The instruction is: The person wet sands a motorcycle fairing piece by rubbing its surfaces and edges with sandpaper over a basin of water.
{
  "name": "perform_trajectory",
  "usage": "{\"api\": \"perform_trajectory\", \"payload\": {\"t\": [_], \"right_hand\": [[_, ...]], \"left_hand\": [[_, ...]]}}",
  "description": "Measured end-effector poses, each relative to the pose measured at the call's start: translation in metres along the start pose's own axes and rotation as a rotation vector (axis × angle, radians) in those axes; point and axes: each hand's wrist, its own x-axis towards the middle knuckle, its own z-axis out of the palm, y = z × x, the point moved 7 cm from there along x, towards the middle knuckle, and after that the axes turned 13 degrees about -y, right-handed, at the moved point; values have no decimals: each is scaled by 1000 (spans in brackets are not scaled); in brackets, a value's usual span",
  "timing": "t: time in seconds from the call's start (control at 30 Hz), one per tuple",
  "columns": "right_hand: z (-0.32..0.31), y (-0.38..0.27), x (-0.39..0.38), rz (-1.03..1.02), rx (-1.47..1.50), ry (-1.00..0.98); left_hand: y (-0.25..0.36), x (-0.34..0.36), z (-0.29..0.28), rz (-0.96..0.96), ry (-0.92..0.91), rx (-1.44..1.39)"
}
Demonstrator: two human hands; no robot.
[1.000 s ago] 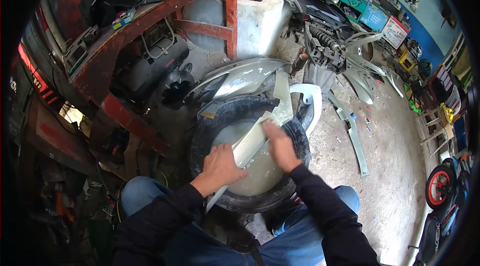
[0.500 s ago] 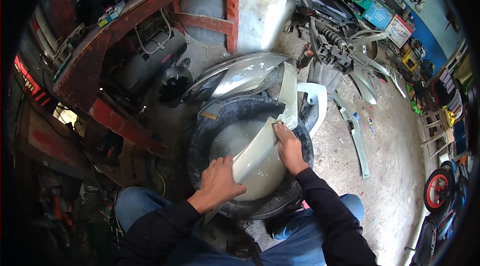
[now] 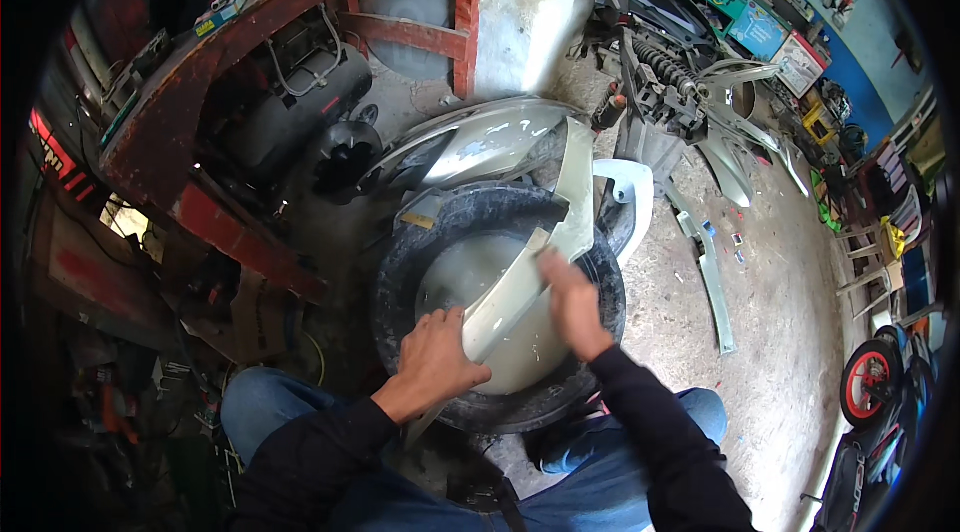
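A long, pale motorcycle body panel (image 3: pixel 510 304) lies slantwise over a round black tub (image 3: pixel 398 297) of cloudy, greyish water (image 3: pixel 455 270). My left hand (image 3: pixel 438 360) grips the panel's near part, its thumb on the right side and its fingers over the left edge. Against the panel's upper middle, by a step in its shape, is my right hand (image 3: pixel 575 302). Motion blurs its fingers, and whether something thin lies under them is hidden. The panel's wider far end reaches past the tub's rim.
Silvery fairing pieces (image 3: pixel 490 144) and a white curved part (image 3: pixel 637 194) sit beyond the tub. On the concrete floor to the right lies a narrow pale strip (image 3: pixel 712 287). A red frame bench (image 3: pixel 215 62) stands left, over a dark cylindrical tank (image 3: pixel 300 102). A partly stripped motorcycle (image 3: pixel 665 72) stands back right.
My right hand has shifted slightly down and left along the panel, and its fingers are now blurred. The left hand keeps its grip, and the panel stays nearly in place.
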Motion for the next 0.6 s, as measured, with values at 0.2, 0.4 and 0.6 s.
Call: {"api": "perform_trajectory", "payload": {"t": [0.2, 0.4, 0.6], "right_hand": [[16, -80, -23, -272, -16, -35], [20, -65, -17, -153, -141, 51], [-6, -16, 13, -61, -193, 44]], "left_hand": [[-4, -7, -5, 14, 56, 24], [0, 1, -6, -3, 25, 41], [22, 5, -14, 42, 43, 124]]}}
